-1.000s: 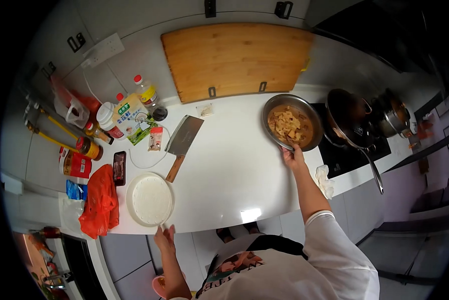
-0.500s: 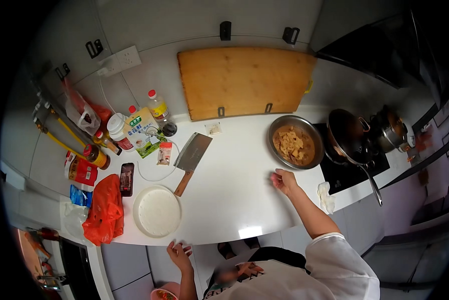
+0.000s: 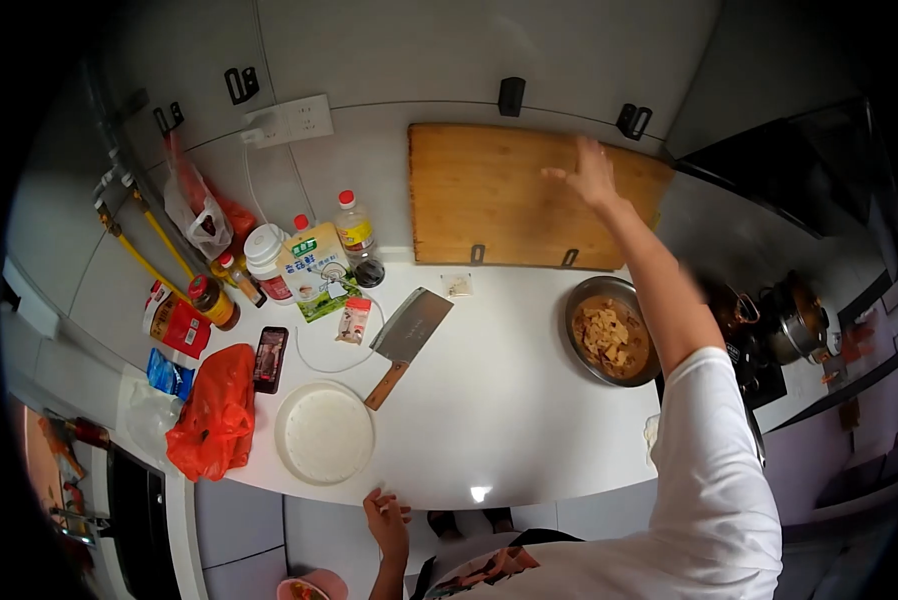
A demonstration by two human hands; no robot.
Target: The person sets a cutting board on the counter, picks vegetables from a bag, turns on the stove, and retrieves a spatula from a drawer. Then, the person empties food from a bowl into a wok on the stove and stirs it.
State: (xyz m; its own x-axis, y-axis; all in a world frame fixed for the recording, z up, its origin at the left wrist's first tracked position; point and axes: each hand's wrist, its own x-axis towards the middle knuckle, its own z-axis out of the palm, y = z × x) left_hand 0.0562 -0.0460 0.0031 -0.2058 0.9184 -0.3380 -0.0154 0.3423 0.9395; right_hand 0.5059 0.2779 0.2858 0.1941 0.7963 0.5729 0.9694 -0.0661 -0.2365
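My right hand [image 3: 591, 178] is raised in front of the wooden cutting board [image 3: 509, 195] that leans on the wall; its fingers are spread and slightly blurred, with nothing in them. Below my right forearm, the metal bowl [image 3: 577, 345] of brown food in sauce stands on the counter, untouched. My left hand [image 3: 385, 515] hovers at the counter's front edge, fingers apart and empty, just below and right of the round white dish [image 3: 325, 432]. A cleaver [image 3: 413, 325] lies between the dish and the board, its wooden handle towards the dish.
Bottles [image 3: 357, 240], a green-and-white pouch [image 3: 314, 275] and a white tub [image 3: 266, 258] stand at the back left. A phone [image 3: 270, 360] and a red plastic bag [image 3: 216, 415] lie left of the dish. Pots [image 3: 797, 325] are on the right, partly behind my arm.
My right hand has let go of the metal bowl and risen to the cutting board, its fingers spreading. My left hand stays near the front edge. The camera view has shifted.
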